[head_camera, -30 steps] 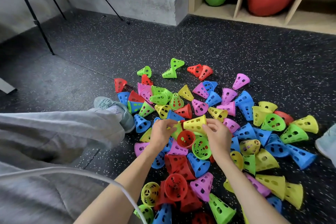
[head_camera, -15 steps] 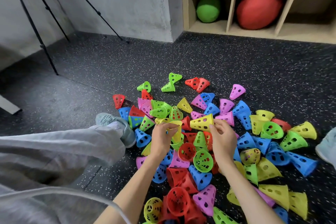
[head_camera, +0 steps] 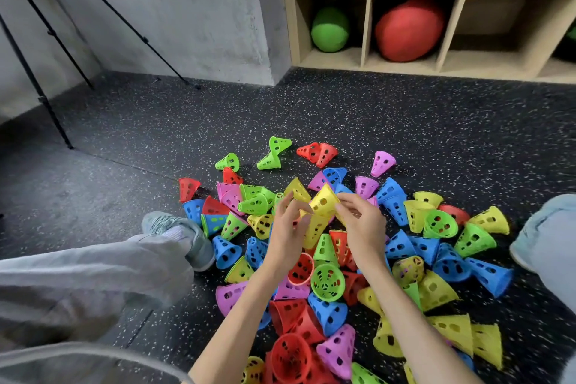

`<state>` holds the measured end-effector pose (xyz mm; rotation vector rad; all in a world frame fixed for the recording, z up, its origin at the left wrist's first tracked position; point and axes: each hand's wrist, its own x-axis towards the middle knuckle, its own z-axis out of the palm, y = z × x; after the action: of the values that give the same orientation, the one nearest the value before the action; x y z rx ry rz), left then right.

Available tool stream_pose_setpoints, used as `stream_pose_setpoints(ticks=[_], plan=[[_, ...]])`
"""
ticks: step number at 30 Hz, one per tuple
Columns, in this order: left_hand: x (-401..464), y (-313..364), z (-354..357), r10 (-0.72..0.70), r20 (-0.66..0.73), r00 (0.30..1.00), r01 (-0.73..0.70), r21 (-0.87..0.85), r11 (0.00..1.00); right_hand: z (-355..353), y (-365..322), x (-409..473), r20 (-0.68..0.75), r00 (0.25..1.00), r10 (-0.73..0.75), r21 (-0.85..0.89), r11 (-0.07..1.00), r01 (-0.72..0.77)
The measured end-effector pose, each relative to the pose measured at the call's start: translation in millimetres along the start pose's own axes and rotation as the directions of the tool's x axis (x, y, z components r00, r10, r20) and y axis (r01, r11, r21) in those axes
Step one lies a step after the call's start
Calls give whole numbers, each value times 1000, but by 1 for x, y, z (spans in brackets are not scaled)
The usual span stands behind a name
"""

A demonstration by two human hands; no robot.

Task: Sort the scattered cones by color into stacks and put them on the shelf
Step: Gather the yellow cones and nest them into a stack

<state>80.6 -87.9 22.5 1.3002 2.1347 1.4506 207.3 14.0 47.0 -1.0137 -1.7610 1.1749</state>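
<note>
We are making the yellow stack. Our right hand (head_camera: 363,229) pinches a yellow cone (head_camera: 324,203) by its rim. Our left hand (head_camera: 288,229) holds a second yellow cone (head_camera: 314,229) just under it, at 6 o'clock. Next we should push one into the other. The shelf (head_camera: 367,20) waits far off at 12 o'clock.

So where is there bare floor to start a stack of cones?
Bare floor runs between the cone pile and the shelf, and left of the red cone toward the tripod. Between the shoe and both hands it is crowded.
</note>
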Motion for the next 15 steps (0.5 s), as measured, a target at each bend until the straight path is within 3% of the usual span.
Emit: stream_pose_setpoints(ticks=[4,15], plan=[[1,13,15,45,18,999,-44,-71,996,-11,2,1,65,997,-30,-43,999,32],[-4,19,13,21,15,1000,-20,-26,999,-4,7,-5,121,992,-42,-31,998,46]])
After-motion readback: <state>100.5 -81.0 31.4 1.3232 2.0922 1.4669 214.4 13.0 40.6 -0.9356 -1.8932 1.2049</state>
